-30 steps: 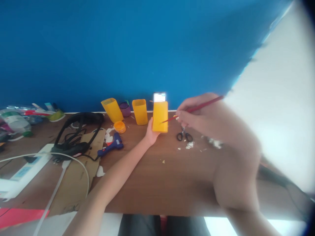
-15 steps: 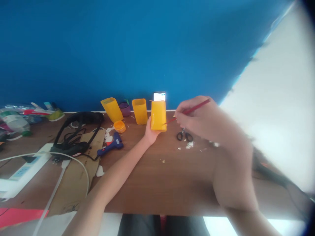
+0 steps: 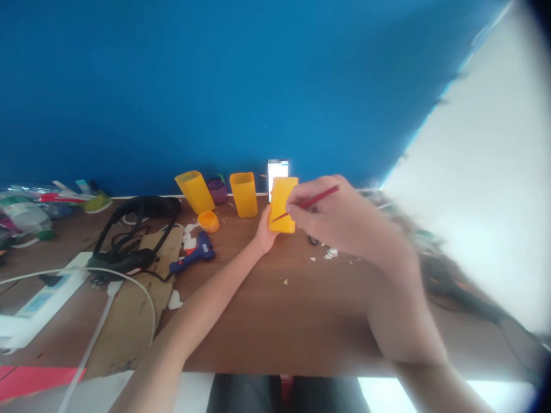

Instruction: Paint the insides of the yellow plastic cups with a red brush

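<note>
My left hand (image 3: 264, 234) is closed around the lower part of a yellow box-shaped container (image 3: 282, 198), held up above the table. A thin red paintbrush (image 3: 319, 198) is pinched in my right hand (image 3: 329, 209), and its tip rests against the lower left of the container's face. My right hand covers part of that container's right side. Two more yellow containers stand behind to the left: an upright one (image 3: 244, 196) and a tilted one (image 3: 196, 193). A small open pot of orange-yellow paint (image 3: 209, 221) sits in front of them.
A blue glue gun (image 3: 194, 253) lies on cardboard scraps at left, near a black headset (image 3: 138, 229) and a white power strip (image 3: 47, 301). A lit phone (image 3: 278, 168) leans on the blue wall. Scissors (image 3: 314, 240) are mostly hidden behind my right hand. Paper bits (image 3: 330, 253) lie nearby.
My right hand has moved left with the paintbrush, whose tip now lies farther left on the container. The held container has shifted slightly right and turned, uncovering more of the phone.
</note>
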### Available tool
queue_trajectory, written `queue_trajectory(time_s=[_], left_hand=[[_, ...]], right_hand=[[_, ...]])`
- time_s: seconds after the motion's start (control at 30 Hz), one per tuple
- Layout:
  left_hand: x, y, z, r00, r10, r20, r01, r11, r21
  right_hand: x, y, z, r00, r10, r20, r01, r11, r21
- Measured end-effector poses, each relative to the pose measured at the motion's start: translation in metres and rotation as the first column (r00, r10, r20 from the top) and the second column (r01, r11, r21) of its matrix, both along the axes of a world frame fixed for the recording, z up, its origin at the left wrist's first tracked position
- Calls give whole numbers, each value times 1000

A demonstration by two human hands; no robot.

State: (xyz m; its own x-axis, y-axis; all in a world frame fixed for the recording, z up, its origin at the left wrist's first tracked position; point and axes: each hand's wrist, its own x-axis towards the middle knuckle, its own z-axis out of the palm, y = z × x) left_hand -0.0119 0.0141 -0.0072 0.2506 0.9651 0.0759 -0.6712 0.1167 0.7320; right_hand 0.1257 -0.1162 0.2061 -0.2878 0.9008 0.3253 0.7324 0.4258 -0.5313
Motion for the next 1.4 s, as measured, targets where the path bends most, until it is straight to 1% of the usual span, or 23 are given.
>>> queue_trajectory(time_s=[0.1, 0.27, 0.43, 0.57, 0.67, 0.77, 0.87, 0.97, 1.07, 1.17, 1.3, 1.4], left_hand=[[1, -2, 4, 1000, 8, -13, -8, 1000, 22], [-1, 1, 0, 1000, 24, -4, -25, 997, -79], [-3, 5, -5, 1000, -3, -1, 3, 997, -75], [-4, 5, -6, 1000, -10, 2, 10, 998, -69], [-5, 4, -6, 1000, -25, 18, 26, 998, -57], [-5, 4, -6, 999, -41, 26, 42, 998, -44], [-4, 4, -6, 1000, -29, 6, 29, 996, -86], [-2, 3, -6, 1000, -23, -7, 21, 992, -128], [-1, 3, -7, 1000, -22, -3, 21, 994, -106], [0, 2, -6, 1000, -8, -2, 8, 998, -67], [0, 2, -5, 1000, -6, 1, 6, 997, -81], [-1, 3, -4, 1000, -19, 7, 20, 994, -110]], right_hand=[[-3, 4, -3, 997, 39, 63, -36, 998, -47], [5, 0, 2, 995, -37, 98, 41, 998, -40], [11, -7, 6, 985, -95, 146, 97, 995, -6], [15, -10, 7, 975, -121, 184, 116, 993, 37], [20, -12, 8, 970, -150, 192, 146, 989, 32], [27, -13, 9, 979, -162, 125, 162, 987, 8], [29, -10, 10, 984, -171, -42, 173, 984, 44], [26, -2, 9, 978, -113, -173, 130, 988, 88], [21, 10, 6, 983, -49, -180, 67, 993, 97], [17, 18, 3, 987, -7, -163, 19, 997, 71], [16, 21, 1, 991, -25, -129, 29, 999, 29], [18, 18, 1, 989, -50, -140, 52, 998, 17]])
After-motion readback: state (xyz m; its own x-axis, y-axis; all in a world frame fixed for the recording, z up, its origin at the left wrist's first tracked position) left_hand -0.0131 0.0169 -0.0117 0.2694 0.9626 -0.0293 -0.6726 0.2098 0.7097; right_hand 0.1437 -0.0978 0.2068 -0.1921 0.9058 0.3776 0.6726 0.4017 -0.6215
